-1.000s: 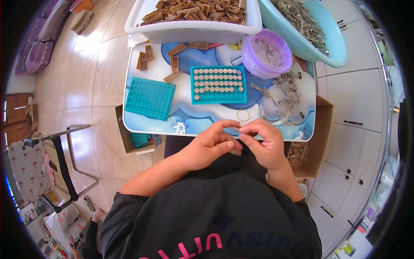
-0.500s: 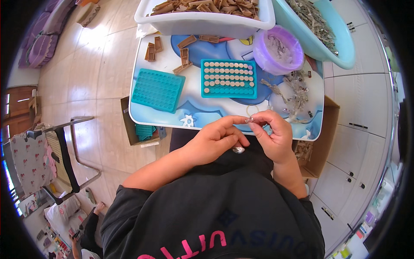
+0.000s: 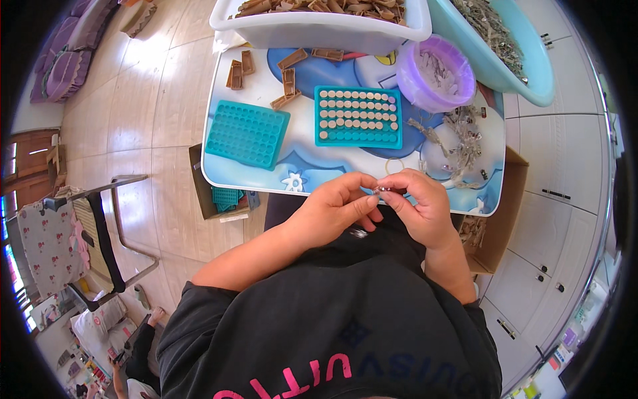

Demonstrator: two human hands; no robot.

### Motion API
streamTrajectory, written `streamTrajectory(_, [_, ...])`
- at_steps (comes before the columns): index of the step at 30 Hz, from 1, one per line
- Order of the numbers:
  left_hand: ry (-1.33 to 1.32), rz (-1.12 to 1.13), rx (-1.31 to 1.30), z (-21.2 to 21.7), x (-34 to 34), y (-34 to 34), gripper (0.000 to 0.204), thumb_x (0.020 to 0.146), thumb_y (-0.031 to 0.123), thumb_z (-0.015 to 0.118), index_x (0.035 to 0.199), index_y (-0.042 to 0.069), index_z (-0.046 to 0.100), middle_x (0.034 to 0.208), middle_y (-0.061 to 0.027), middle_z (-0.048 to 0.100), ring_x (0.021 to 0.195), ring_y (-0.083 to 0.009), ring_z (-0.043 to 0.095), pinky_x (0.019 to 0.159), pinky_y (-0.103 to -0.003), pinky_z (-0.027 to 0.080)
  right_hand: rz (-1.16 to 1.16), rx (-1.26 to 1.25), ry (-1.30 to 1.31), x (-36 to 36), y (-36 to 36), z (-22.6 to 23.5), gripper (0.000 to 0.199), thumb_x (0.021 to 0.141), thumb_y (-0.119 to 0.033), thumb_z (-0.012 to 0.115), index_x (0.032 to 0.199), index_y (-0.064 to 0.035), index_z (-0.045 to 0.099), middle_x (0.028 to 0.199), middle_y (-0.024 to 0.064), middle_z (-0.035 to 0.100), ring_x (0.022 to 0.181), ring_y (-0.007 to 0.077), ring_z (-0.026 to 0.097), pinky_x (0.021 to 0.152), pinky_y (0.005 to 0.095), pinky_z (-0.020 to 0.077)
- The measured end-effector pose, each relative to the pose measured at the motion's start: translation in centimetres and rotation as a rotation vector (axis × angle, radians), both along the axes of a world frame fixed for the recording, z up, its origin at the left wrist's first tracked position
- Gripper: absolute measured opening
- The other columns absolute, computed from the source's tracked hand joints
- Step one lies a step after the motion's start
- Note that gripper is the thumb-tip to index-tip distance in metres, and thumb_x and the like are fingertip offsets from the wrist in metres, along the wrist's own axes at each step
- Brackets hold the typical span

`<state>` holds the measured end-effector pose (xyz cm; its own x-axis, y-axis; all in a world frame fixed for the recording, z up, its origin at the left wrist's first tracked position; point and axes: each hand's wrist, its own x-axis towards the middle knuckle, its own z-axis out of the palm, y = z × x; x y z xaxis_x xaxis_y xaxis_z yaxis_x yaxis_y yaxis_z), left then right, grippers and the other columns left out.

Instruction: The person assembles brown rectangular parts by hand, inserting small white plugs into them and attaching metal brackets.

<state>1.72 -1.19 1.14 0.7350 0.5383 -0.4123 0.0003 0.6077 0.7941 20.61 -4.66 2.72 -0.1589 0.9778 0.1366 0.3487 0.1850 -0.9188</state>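
Before my black shirt (image 3: 319, 299), my left hand (image 3: 332, 209) and right hand (image 3: 422, 207) meet.
The right pinches a small shiny piece (image 3: 381, 190) at its fingertips; the left curls beside it — its grip I cannot tell. Farther, on the table (image 3: 352, 162) — a teal tray (image 3: 359, 142) with round pieces (image 3: 356, 114).

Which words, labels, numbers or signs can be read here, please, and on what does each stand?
Black shirt: large pink and dark lettering, upside down and partly cut off; wording left unquoted.
Small packages at lower right: any print is too small and blurred.
Left teal tray, right teal tray: no readable text.
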Motion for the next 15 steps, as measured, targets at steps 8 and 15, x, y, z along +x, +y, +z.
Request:
streamTrajectory(8, [-0.084, 0.096, -0.052, 0.0, -0.2, 0.2, 0.014, 0.089, 0.011, 0.058, 0.097, 0.001, 0.053, 0.084, -0.0088, 0.062, 0.074, -0.0133, 0.063, 0.066, -0.025, 0.052, 0.029, -0.089, 0.084, 0.2, 0.0, -0.4, 0.011, 0.078, 0.000, 0.062, 0.089, -0.0024, 0.060, 0.079, 0.0077, 0.061, 0.071, 0.0193, 0.060, 0.063, 0.0278, 0.0459])
streamTrajectory(15, [0.031, 0.008, -0.280, 2.0, -0.7, 1.2, 0.018, 0.087, 0.016, 0.062, 0.093, 0.000, 0.054, 0.076, -0.0091, 0.063, 0.063, -0.0149, 0.064, 0.057, -0.025, 0.052, 0.059, -0.026, 0.000, 0.4, 0.4, 0.1, 0.012, 0.077, 0.000, 0.063, 0.087, -0.0042, 0.060, 0.076, 0.0080, 0.060, 0.069, 0.0236, 0.058, 0.062, 0.0307, 0.0453])
